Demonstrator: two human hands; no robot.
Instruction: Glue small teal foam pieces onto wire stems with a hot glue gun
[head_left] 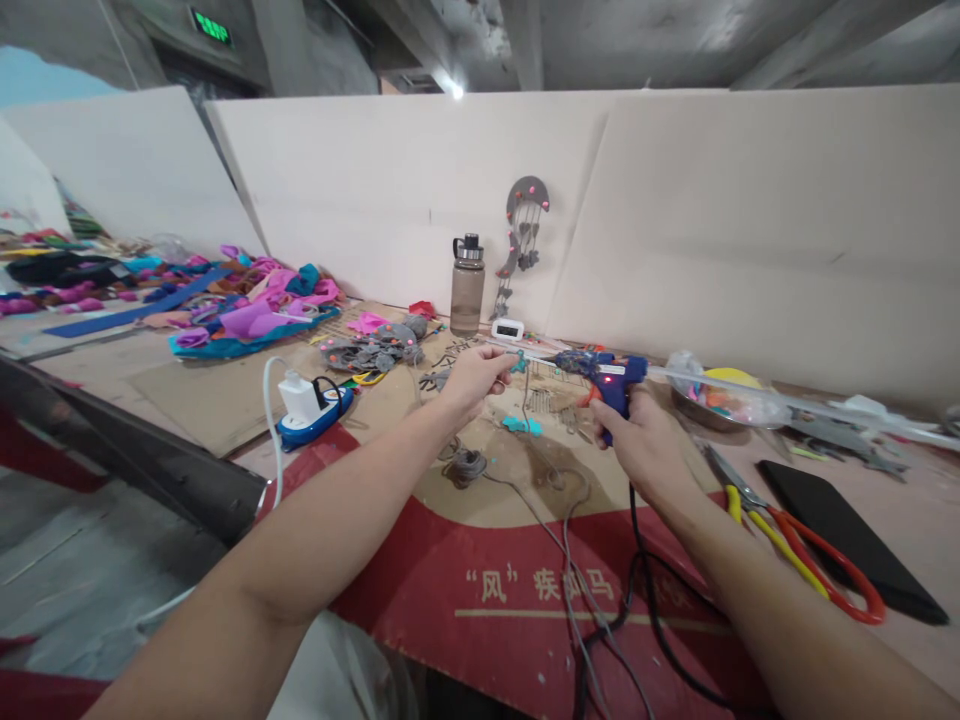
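My left hand [480, 380] pinches a small teal felt piece [518, 363] over the cardboard, with a grey cord hanging just beside it. In my right hand [637, 430] is a blue glue gun [616, 376]; its nozzle points left, towards the teal piece, and a long clear glue stick [750, 398] sticks out of its back. Under the hands, another teal felt piece [523, 426] lies on the cardboard [480, 505]. A bundle of grey cord [466, 466] rests nearer to me, its strands running to the front edge.
Left are a blue power strip [319, 418] and colourful felt scraps [262, 305]. Behind stand a bottle [466, 290] and a small white clock [508, 329]. On the right are a metal bowl [724, 415], scissors [795, 550] and a black flat object [847, 535]. Black cables cross the front.
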